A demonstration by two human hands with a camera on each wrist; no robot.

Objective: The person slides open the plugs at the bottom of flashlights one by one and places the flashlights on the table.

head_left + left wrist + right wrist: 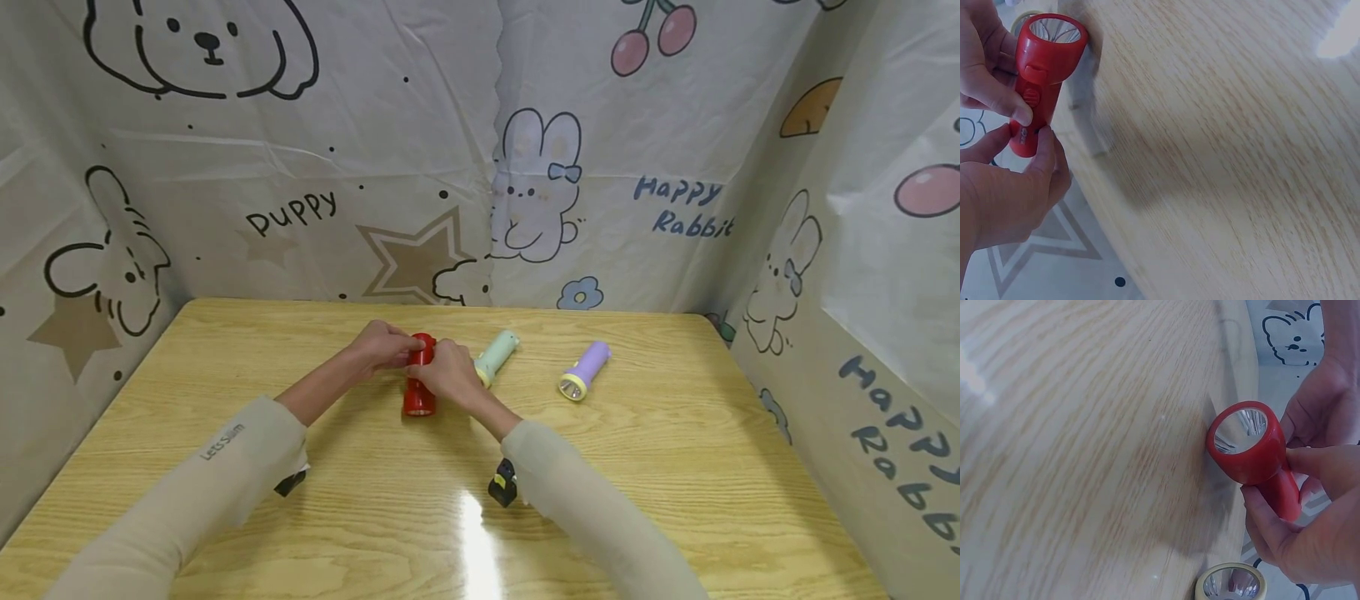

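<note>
A red flashlight (420, 402) is held between both hands over the far middle of the table, its lens end pointing toward the person. My left hand (381, 345) pinches the tail end between thumb and fingers. Higher up the barrel, close to the head, my right hand (448, 372) grips it; in the left wrist view its thumb lies beside the ribbed switch (1031, 96). The clear lens (1241, 431) faces the right wrist camera. Just right of the right hand, a mint-green flashlight (498, 352) with a yellow rim lies on the table, partly hidden by that hand.
A purple flashlight (590, 364) with a yellow rim lies farther right on the wooden table (360, 517). Behind the table's far edge hangs a white printed cloth (420, 150), which also lines the sides. A small black device (503, 483) sits under the right sleeve.
</note>
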